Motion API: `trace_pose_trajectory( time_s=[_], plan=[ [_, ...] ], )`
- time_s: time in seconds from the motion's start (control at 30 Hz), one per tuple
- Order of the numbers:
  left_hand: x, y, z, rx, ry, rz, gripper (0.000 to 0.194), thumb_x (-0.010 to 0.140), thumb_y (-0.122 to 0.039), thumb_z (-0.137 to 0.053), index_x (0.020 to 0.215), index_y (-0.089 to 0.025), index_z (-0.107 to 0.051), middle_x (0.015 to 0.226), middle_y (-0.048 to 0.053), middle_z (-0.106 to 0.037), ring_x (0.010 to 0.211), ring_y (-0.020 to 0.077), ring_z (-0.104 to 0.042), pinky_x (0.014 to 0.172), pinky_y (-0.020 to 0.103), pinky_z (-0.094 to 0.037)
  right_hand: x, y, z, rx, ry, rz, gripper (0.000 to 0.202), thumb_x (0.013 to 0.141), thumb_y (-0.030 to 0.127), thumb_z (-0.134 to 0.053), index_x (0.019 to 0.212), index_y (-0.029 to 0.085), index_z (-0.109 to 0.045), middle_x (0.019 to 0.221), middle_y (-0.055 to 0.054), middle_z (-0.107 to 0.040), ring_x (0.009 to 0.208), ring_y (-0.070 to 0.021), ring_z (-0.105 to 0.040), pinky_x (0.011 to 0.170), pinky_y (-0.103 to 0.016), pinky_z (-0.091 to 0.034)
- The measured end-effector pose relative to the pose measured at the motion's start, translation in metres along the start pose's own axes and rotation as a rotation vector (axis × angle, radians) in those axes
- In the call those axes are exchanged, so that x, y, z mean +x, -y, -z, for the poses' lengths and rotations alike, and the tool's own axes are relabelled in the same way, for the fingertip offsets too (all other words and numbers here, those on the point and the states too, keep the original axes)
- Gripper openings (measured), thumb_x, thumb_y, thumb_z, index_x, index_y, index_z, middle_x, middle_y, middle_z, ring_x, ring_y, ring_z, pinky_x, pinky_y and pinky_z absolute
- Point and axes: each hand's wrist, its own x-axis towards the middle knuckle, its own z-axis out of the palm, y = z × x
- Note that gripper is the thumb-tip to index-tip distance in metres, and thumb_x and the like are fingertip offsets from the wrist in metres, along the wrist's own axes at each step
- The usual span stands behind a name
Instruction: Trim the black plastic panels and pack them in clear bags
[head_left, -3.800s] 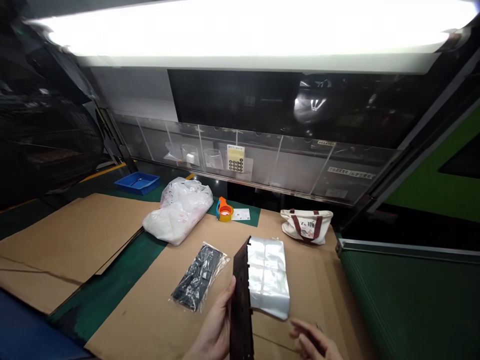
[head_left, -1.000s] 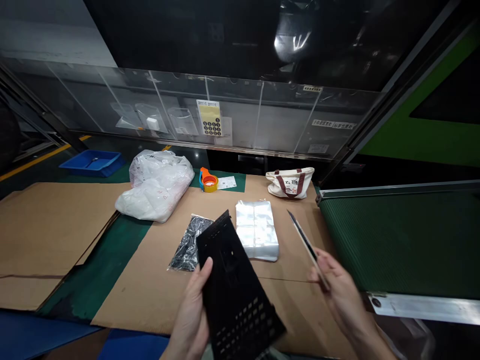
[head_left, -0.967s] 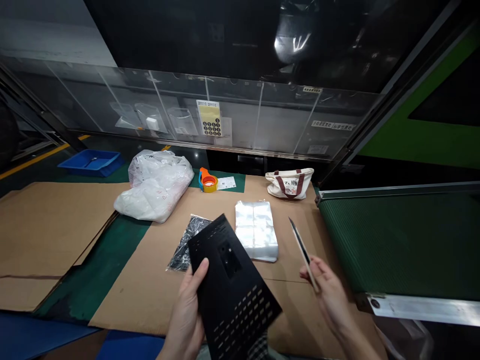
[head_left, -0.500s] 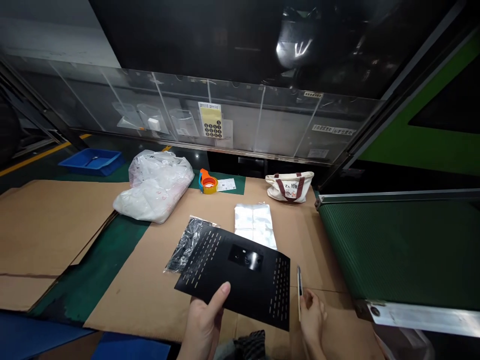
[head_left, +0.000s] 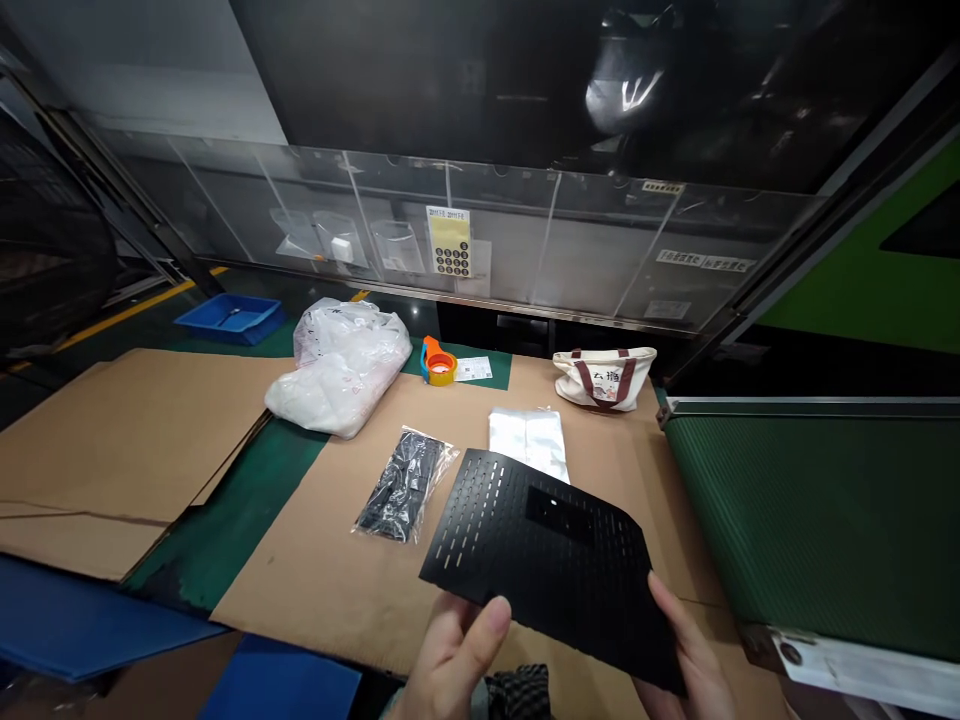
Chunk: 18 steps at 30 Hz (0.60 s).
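Note:
A thin black perforated sheet (head_left: 555, 590) with a dark rectangular patch is tilted above the cardboard surface. My left hand (head_left: 466, 645) grips its lower left edge, thumb on top and fingers beneath. On the right edge, my right hand (head_left: 690, 650) holds the same sheet, its thumb along the border and most fingers hidden underneath. A clear bag with black pieces inside (head_left: 403, 485) lies to the left of the sheet. Behind the sheet is a stack of clear plastic bags (head_left: 529, 440), partly covered by it.
Farther back are a white plastic bag (head_left: 345, 365), an orange tape dispenser (head_left: 439, 365), a paper label (head_left: 474, 368), a cloth bag (head_left: 606, 380) and a blue tray (head_left: 231, 318). Cardboard sheets (head_left: 135, 430) lie left; a green conveyor belt (head_left: 810, 520) runs along the right.
The black sheet has moved right, uncovering the bag of black pieces. My right hand has come up to its right edge; the thin strip-like object beside that hand no longer shows. The view has shifted left.

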Motion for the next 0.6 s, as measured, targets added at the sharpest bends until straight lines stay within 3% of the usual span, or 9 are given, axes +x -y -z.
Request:
trace_pose_trajectory(
  time_s=[0.2,0.37,0.5,0.6],
  plan=[
    [0.003,-0.015,0.006,0.158,-0.039,-0.089,0.021,0.066,-0.033,-0.070,0.081,-0.018,-0.070,0.092,0.007,-0.067,0.105,0.0279,-0.052,0.092,0.031,-0.040,-0.004,0.006,0.008,-0.073,-0.068,0.045,0.028,0.076,0.043,-0.056,0.096,0.026,-0.067,0.091,-0.005,-0.070,0.085,-0.0250,-0.064,0.089,-0.045,-0.045],
    [0.013,-0.018,0.016,0.113,0.079,-0.042,0.026,0.067,-0.031,-0.069,0.088,-0.015,-0.070,0.097,0.009,-0.066,0.104,0.0314,-0.053,0.090,0.036,-0.041,-0.012,0.010,0.006,-0.094,-0.058,0.162,0.029,0.076,0.046,-0.056,0.092,0.026,-0.068,0.086,-0.006,-0.070,0.087,-0.0256,-0.064,0.087,-0.046,-0.046],
    [0.018,-0.016,0.026,0.081,0.074,-0.014,0.028,0.066,-0.032,-0.069,0.090,-0.018,-0.069,0.098,0.007,-0.067,0.104,0.0314,-0.053,0.093,0.040,-0.038,-0.018,0.012,-0.005,-0.096,-0.014,0.208,0.031,0.075,0.046,-0.057,0.096,0.026,-0.067,0.086,-0.008,-0.070,0.088,-0.0256,-0.063,0.084,-0.043,-0.048],
    [0.023,-0.017,0.028,0.024,0.054,0.018,0.021,0.068,-0.025,-0.068,0.088,-0.019,-0.068,0.099,0.005,-0.066,0.108,0.0287,-0.051,0.099,0.040,-0.032,-0.020,0.017,-0.010,-0.228,0.027,0.224,0.029,0.074,0.042,-0.059,0.096,0.024,-0.067,0.086,-0.009,-0.070,0.084,-0.0259,-0.065,0.079,-0.041,-0.051]
  ],
)
